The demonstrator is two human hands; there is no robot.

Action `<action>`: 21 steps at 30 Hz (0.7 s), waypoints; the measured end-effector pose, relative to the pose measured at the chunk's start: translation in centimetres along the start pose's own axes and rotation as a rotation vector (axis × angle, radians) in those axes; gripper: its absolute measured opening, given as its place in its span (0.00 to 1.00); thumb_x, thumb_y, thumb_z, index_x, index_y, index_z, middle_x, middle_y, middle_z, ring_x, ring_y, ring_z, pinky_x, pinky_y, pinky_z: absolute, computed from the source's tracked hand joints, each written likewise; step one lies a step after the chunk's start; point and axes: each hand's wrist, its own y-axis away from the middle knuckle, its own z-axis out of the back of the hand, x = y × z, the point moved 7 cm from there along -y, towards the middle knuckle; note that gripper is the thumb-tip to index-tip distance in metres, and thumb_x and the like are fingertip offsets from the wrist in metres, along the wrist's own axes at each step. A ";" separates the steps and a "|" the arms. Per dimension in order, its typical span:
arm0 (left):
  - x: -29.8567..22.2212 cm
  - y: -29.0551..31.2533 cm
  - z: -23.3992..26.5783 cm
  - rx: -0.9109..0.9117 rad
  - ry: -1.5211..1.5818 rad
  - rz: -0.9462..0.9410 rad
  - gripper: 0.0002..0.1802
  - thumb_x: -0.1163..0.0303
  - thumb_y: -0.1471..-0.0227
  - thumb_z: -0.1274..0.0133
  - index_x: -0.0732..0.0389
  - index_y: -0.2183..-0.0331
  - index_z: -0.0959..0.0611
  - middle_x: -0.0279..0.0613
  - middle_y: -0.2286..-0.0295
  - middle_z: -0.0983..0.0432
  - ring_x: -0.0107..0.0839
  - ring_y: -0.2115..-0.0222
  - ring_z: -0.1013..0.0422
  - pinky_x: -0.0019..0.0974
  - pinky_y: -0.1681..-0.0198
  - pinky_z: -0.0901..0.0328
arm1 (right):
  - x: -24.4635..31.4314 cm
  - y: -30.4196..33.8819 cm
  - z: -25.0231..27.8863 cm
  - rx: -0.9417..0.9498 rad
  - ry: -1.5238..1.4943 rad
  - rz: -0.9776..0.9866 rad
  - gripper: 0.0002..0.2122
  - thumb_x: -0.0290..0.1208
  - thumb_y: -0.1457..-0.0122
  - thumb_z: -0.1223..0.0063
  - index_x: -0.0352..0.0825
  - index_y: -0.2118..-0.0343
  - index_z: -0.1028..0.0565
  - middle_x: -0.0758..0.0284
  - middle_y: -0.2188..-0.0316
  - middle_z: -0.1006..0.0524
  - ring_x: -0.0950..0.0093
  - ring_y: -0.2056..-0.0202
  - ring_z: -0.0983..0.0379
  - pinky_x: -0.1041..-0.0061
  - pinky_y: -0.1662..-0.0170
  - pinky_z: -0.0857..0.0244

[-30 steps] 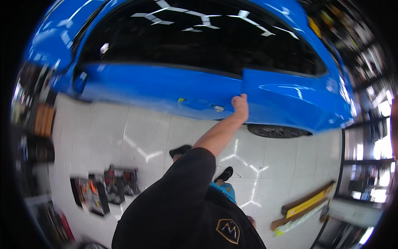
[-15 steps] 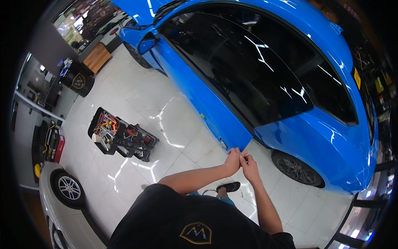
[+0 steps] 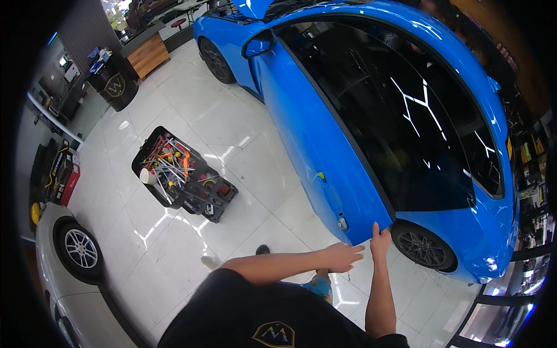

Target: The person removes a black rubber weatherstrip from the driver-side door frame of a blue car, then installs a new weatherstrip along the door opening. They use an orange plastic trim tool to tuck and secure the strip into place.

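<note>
- Standing on a glossy, pale tiled floor (image 3: 203, 110).
- Facing a blue car (image 3: 400, 133), past a silver car (image 3: 93, 316) far left.
- Having the blue door (image 3: 322, 130) ajar directly ahead.
- Passing an open tool box (image 3: 168, 168) at left.
- Clamping the right hand's (image 3: 380, 242) fingers on the door's rear edge.
- Hovering the left hand (image 3: 343, 257) just beside, fingers extended, contact unclear.

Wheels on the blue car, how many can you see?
2: the front wheel, left of the side mirror, and the rear wheel, right of the right hand at the blue door. Far-side wheels are hidden.
</note>
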 end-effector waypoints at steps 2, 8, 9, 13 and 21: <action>3.8 8.3 2.8 0.084 0.204 0.062 0.24 0.63 0.45 0.46 0.53 0.46 0.27 0.54 0.42 0.36 0.50 0.50 0.28 0.53 0.50 0.33 | 0.1 2.1 -1.0 0.000 -0.035 -0.067 0.19 0.42 0.37 0.47 0.25 0.64 0.20 0.52 0.74 0.19 0.63 0.71 0.21 0.66 0.65 0.32; 30.7 41.7 13.8 -0.515 -0.449 1.346 0.16 0.68 0.54 0.44 0.62 0.60 0.22 0.51 0.61 0.26 0.48 0.57 0.28 0.51 0.55 0.33 | 3.3 7.5 -1.8 0.141 0.152 -0.170 0.21 0.44 0.37 0.47 0.25 0.68 0.20 0.54 0.78 0.19 0.61 0.72 0.19 0.63 0.66 0.29; 33.1 48.6 14.1 -0.533 -0.445 1.418 0.17 0.69 0.54 0.43 0.62 0.59 0.24 0.50 0.62 0.26 0.51 0.58 0.27 0.51 0.55 0.32 | 5.3 8.2 -3.1 0.185 0.162 -0.179 0.21 0.45 0.38 0.47 0.25 0.70 0.20 0.55 0.79 0.20 0.60 0.73 0.19 0.63 0.67 0.29; 35.7 57.1 10.4 -0.369 -0.320 1.582 0.25 0.65 0.48 0.42 0.65 0.51 0.29 0.55 0.57 0.24 0.52 0.56 0.25 0.51 0.55 0.30 | 5.2 10.0 -4.9 0.207 0.236 -0.276 0.25 0.48 0.39 0.47 0.24 0.73 0.21 0.53 0.79 0.20 0.59 0.73 0.20 0.63 0.65 0.28; 39.3 59.9 10.1 -0.394 -0.422 1.372 0.16 0.60 0.39 0.52 0.63 0.61 0.20 0.54 0.70 0.19 0.55 0.67 0.23 0.54 0.64 0.30 | 6.2 8.1 -4.6 0.198 0.193 -0.345 0.25 0.50 0.39 0.47 0.25 0.71 0.20 0.55 0.79 0.20 0.62 0.74 0.19 0.66 0.64 0.28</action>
